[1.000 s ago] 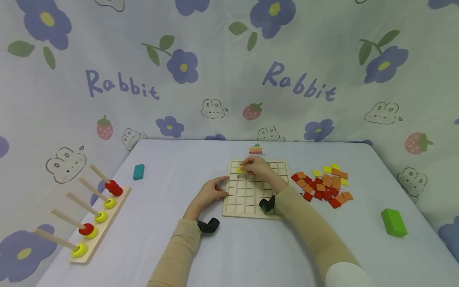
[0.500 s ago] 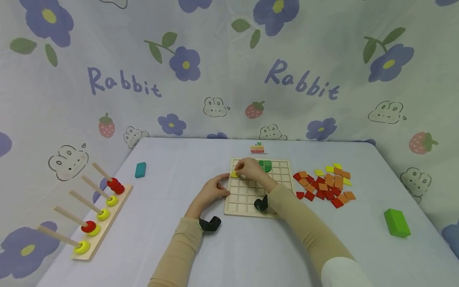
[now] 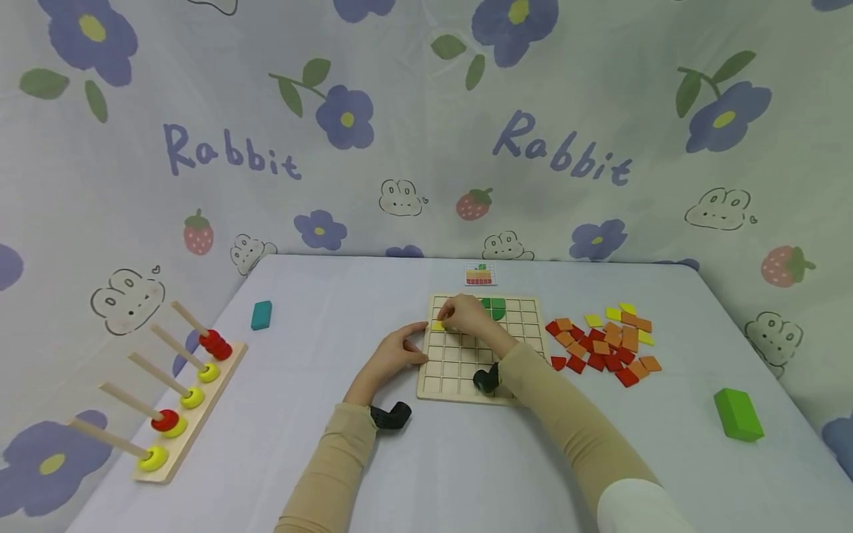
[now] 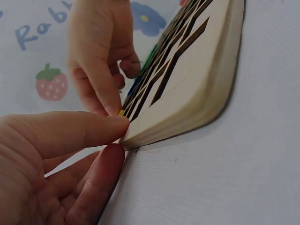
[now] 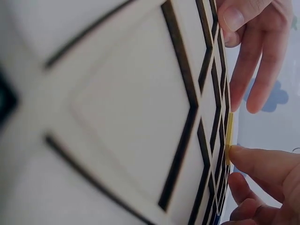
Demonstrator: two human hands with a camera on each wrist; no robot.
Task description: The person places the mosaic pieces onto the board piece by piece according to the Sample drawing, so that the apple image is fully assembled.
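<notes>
A pale wooden grid board [image 3: 443, 368] lies mid-table in the head view. At its upper left, a small yellow tile [image 3: 437, 325] sits under my right hand [image 3: 469, 314], whose thumb and curled fingers pinch it at the grid. The yellow tile [image 5: 229, 138] shows edge-on in the right wrist view, the thumb against it. My left hand [image 3: 395, 349] touches the board's left edge with index fingertip and thumb, fingers fairly straight. Green tiles [image 3: 497, 307] occupy cells near the board's far edge. My right hand and forearm hide part of the grid.
Red, orange and yellow tiles [image 3: 602, 347] lie scattered right of the board. A small picture card [image 3: 480, 275] lies beyond it. At left stand a bead-and-peg rack [image 3: 186, 422] and a teal block [image 3: 261, 315]. A green block [image 3: 737, 414] is at right.
My right hand has brought the yellow tile left and down to the board's left side, uncovering the green tiles. My left hand keeps its place at the edge.
</notes>
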